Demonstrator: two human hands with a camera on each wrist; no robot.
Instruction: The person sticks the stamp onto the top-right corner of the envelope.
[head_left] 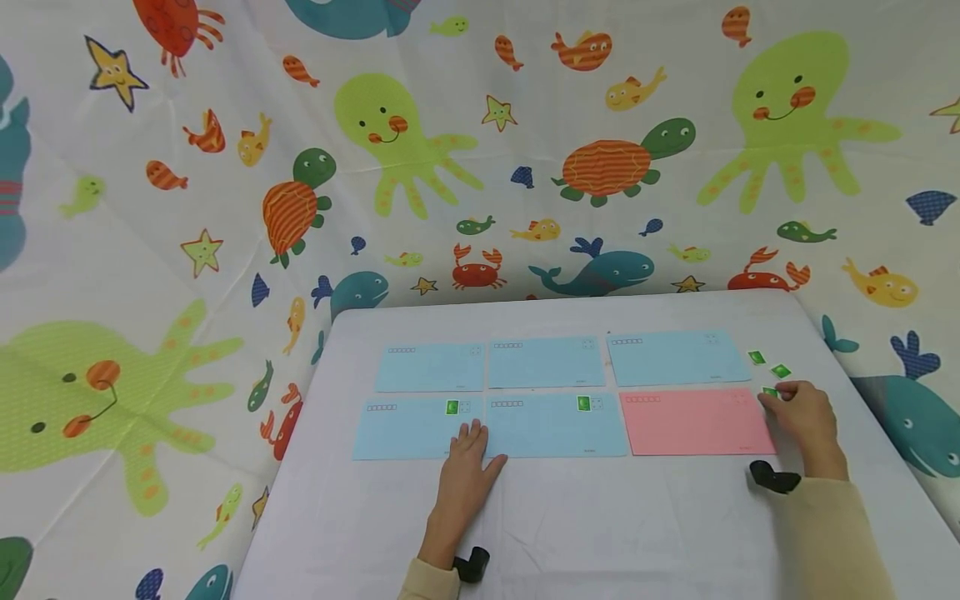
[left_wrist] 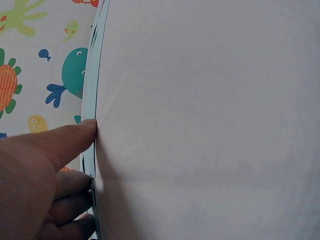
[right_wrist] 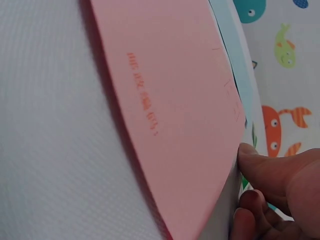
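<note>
My left hand (head_left: 467, 479) rests on the table with its fingers extended, fingertips over the lower left blue envelope (head_left: 405, 433) and thumb at the lower middle blue envelope (head_left: 555, 433). In the left wrist view, my thumb (left_wrist: 75, 137) touches an envelope's edge. My right hand (head_left: 806, 421) is beside the pink envelope (head_left: 697, 425), pinching a small green stamp (head_left: 769, 392) between thumb and finger. The right wrist view shows the thumb (right_wrist: 260, 162) at the pink envelope's edge, mostly hiding the stamp. Two more green stamps (head_left: 781, 371) lie just beyond that hand.
Three blue envelopes (head_left: 543, 363) form the back row on the white table (head_left: 570, 525). Both lower blue envelopes carry a green stamp (head_left: 452, 407) at the upper right. A sea-animal cloth (head_left: 480, 108) hangs behind the table.
</note>
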